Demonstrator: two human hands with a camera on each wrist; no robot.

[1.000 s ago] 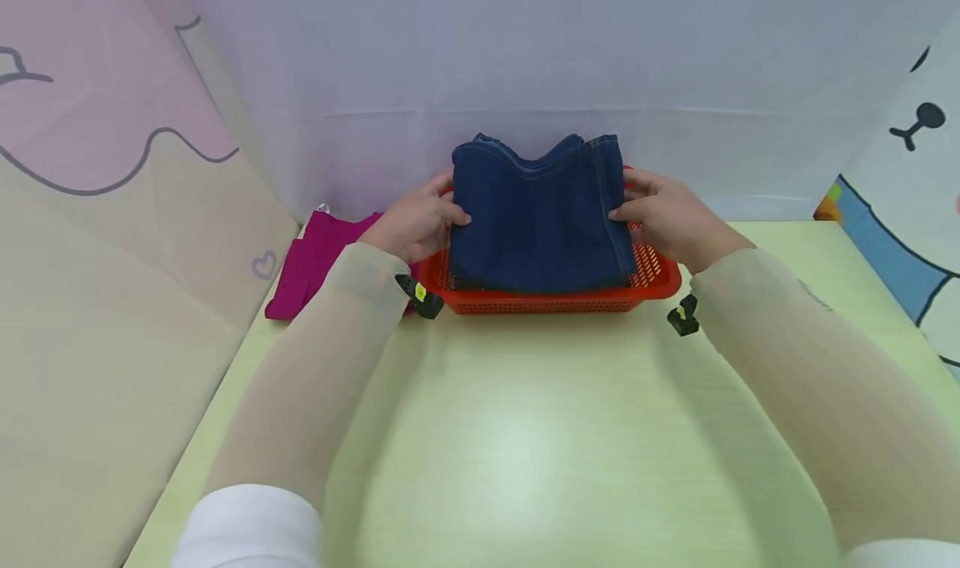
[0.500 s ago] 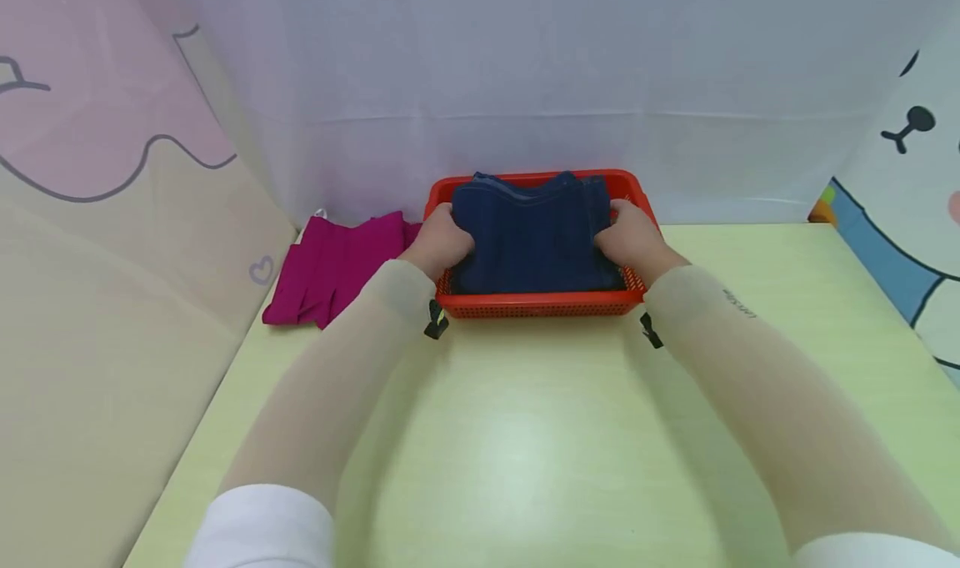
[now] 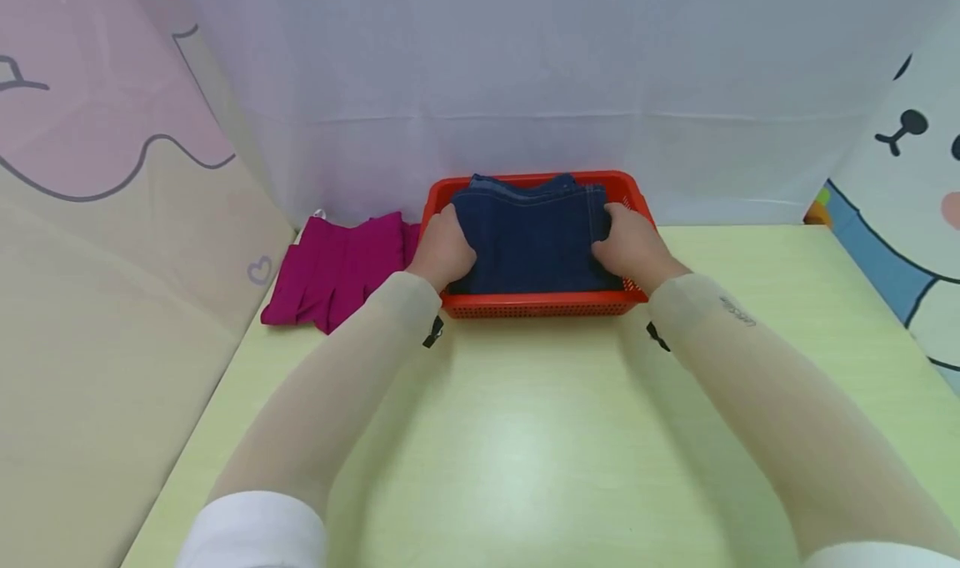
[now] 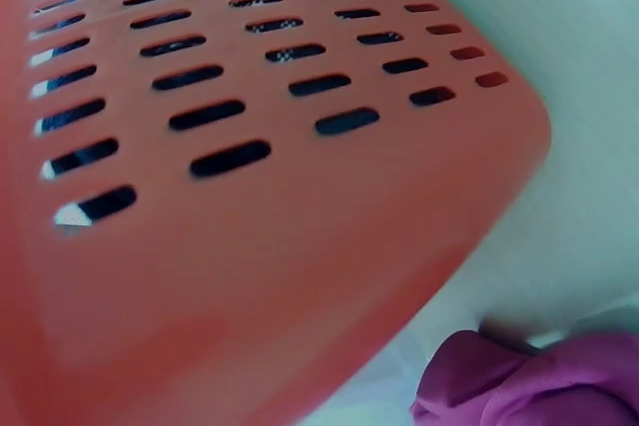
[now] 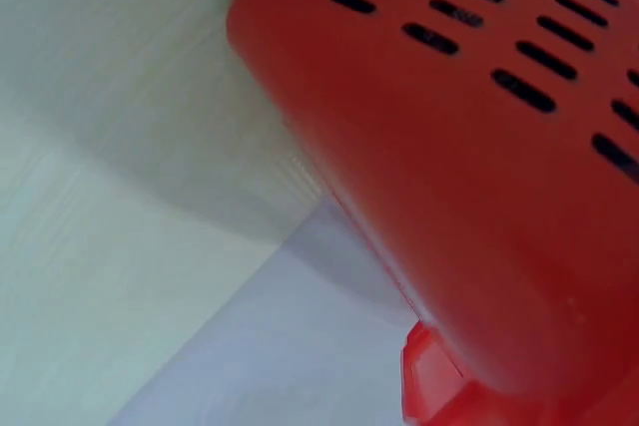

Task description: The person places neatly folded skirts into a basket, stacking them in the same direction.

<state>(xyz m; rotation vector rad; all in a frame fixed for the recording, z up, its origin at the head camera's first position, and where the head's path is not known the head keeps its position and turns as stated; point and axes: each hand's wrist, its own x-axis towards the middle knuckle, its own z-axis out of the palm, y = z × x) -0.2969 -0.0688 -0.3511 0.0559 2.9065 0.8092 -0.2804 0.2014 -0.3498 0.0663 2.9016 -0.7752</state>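
A folded pair of dark blue jeans [image 3: 536, 243] lies inside a red perforated plastic basket [image 3: 540, 299] at the back of the table. My left hand [image 3: 444, 251] grips the left side of the jeans, thumb on the front and fingers hidden down in the basket. On the opposite side my right hand [image 3: 632, 243] holds the right edge in the same way. Both wrist views are filled mostly by the slotted outer wall of the basket [image 4: 300, 236], and neither shows a hand.
Folded magenta cloth [image 3: 345, 263] lies on the table left of the basket, close to my left forearm. A white curtain [image 3: 540, 67] hangs right behind the basket. Printed cartoon sheets [image 3: 112, 259] stand along the table's left and right sides.
The jeans have come down from above the rim into the basket, both hands moving down with them. Over the last half second the hands have hardly shifted.
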